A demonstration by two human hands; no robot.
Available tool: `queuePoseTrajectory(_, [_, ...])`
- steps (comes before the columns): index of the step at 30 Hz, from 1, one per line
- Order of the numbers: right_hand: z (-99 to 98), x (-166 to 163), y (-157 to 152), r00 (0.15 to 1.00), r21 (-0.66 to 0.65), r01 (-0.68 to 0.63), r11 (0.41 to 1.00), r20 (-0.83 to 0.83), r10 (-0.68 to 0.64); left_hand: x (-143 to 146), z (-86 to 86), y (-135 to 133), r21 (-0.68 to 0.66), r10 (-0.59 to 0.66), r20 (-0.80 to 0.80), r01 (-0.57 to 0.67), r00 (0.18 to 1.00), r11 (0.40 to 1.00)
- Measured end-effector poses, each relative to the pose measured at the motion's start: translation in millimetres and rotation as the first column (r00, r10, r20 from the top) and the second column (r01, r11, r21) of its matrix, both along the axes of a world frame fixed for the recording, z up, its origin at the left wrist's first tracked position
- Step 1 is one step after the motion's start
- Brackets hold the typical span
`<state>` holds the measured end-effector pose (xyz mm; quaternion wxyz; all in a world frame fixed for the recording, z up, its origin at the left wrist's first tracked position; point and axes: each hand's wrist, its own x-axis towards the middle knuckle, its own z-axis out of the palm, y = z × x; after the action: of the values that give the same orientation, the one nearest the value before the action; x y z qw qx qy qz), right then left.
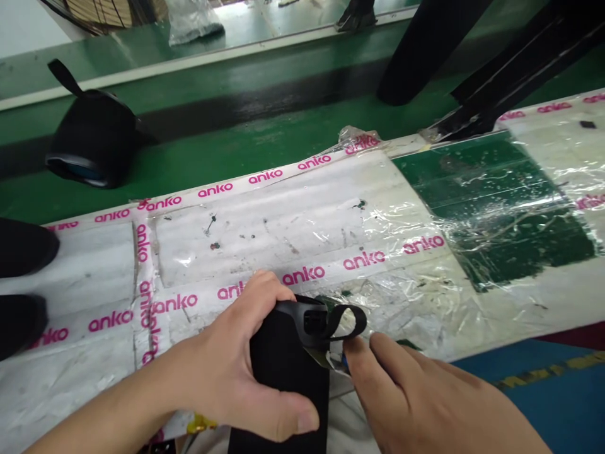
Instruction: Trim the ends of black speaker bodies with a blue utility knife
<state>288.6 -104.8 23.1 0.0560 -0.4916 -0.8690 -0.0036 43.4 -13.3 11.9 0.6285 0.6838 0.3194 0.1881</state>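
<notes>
My left hand grips a black fabric-covered speaker near the bottom middle, fingers over its top and thumb across its front. A black strap loop sticks out of the speaker's plastic end. My right hand pinches a small tag or film just below that loop with thumb and forefinger. Both hands hover over a worktable covered in white foam and clear film.
Pink "anko" tape crosses the table cover. A second black speaker with strap lies on the green conveyor belt at the far left. Dark items sit at the left edge. Black legs or poles stand at the top right.
</notes>
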Motion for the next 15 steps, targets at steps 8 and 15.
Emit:
queuePoseTrajectory(8, [-2.4, -5, 3, 0.99, -0.118, -0.002, 0.993, -0.141, -0.015, 2, 1.3, 8, 0.01, -0.034, -0.013, 0.034, 0.999, 0.999])
queuePoseTrajectory(15, [5.1, 4, -3, 0.993, -0.054, -0.026, 0.998, -0.114, 0.019, -2, -6.7, 13, 0.026, -0.078, 0.04, 0.077, 0.996, 0.997])
